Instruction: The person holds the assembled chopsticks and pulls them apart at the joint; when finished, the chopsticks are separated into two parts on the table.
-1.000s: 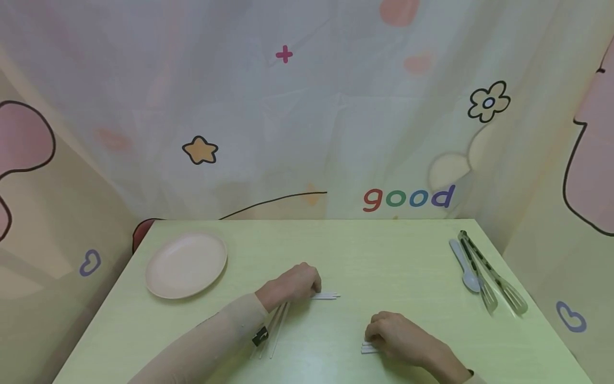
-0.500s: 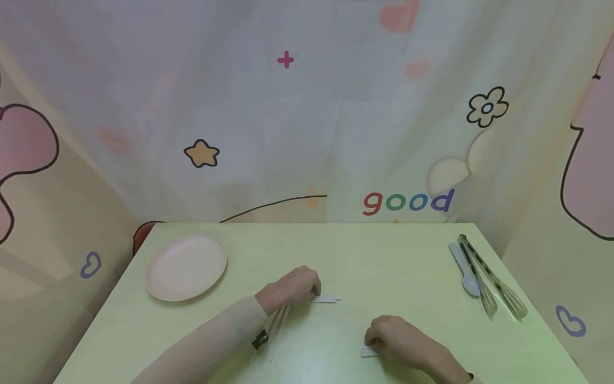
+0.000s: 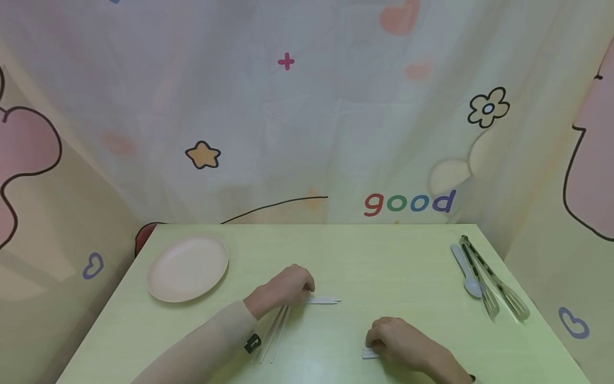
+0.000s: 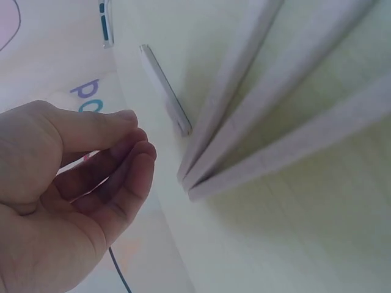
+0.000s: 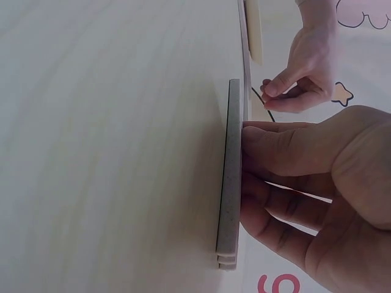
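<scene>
In the head view my left hand (image 3: pixel 283 288) hovers over the table's middle. Its thumb and curled fingertips (image 4: pixel 143 149) come close together in the left wrist view, with nothing between them. A bundle of white sticks (image 3: pixel 323 301) lies flat just right of it. Three more white sticks (image 4: pixel 256 110) with square-cut ends fan out on the table beneath the wrist. Nearer the front right, my right hand (image 3: pixel 398 341) holds three white sticks (image 5: pixel 230 177) side by side on the tabletop, fingers curled over them. Its fingertips are partly hidden behind the sticks.
A pale round plate (image 3: pixel 188 269) lies at the back left of the table. Along the right edge are a light blue spoon (image 3: pixel 472 288) and metal tongs (image 3: pixel 486 274) with slotted ends. A printed curtain (image 3: pixel 307 133) stands behind the table.
My left hand has lifted and shifted slightly left, off the bundle it was at. The sticks at my right hand have drawn closer together. The head view has tilted up a little.
</scene>
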{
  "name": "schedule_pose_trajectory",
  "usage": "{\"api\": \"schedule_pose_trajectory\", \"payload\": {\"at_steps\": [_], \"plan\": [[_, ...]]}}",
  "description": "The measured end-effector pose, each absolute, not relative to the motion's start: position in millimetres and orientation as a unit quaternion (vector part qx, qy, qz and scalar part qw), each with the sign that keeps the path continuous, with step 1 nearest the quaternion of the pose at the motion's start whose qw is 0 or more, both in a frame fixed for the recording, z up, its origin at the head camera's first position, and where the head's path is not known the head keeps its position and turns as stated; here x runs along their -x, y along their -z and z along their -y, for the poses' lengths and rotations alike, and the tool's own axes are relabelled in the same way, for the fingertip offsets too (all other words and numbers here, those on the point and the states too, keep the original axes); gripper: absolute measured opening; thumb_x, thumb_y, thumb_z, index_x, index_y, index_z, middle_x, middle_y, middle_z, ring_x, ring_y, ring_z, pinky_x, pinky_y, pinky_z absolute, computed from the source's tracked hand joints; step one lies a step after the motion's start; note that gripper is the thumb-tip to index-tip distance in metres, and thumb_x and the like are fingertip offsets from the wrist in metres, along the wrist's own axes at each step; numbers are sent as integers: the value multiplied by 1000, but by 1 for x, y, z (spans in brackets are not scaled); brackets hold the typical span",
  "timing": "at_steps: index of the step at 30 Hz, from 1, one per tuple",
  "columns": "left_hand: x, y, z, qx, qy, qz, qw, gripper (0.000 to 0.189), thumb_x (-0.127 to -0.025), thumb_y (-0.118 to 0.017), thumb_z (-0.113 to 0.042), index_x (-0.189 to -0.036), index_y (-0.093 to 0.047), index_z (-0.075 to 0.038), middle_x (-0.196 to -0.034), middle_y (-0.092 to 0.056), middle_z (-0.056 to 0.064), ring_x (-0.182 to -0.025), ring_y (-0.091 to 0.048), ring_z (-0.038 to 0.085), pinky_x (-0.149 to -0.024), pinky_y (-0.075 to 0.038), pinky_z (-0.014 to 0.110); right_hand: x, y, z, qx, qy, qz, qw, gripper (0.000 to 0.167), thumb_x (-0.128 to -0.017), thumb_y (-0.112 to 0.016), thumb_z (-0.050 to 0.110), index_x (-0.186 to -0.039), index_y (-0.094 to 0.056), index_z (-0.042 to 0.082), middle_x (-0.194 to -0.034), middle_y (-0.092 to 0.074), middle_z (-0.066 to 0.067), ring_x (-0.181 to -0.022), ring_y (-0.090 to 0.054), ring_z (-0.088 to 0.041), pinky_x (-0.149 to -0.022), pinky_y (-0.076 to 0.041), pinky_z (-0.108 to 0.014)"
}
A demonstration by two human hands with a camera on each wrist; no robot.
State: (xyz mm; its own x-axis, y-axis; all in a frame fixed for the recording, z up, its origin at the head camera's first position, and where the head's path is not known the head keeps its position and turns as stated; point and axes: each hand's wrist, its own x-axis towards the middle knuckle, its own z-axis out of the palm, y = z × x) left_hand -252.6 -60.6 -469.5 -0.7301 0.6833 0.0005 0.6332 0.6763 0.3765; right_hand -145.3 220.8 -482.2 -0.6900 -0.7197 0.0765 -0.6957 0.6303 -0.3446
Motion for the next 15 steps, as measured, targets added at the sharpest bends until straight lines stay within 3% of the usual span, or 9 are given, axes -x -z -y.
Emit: {"api": "schedule_pose_trajectory", "payload": {"at_steps": [6,15], "plan": [[242,462,79,-341,-210,-915,40,14,-85,-67,0,-96,-76,0,-97,-74,9,-89,-70,19,-73,-55,27,146,482,-220,385,176,-905,40,20,-84,-69,1,-83,-74,20,-82,-65,15,-78,-58,1,-71,-51,-24],[226,461,105,-290,-209,-934,6,11,-83,-69,-2,-93,-75,-2,-86,-72,6,-78,-65,16,-66,-52,29,146,482,-220,390,183,-901,46,20,-85,-69,1,-85,-74,21,-84,-66,15,-80,-60,0,-73,-52,-26]]}}
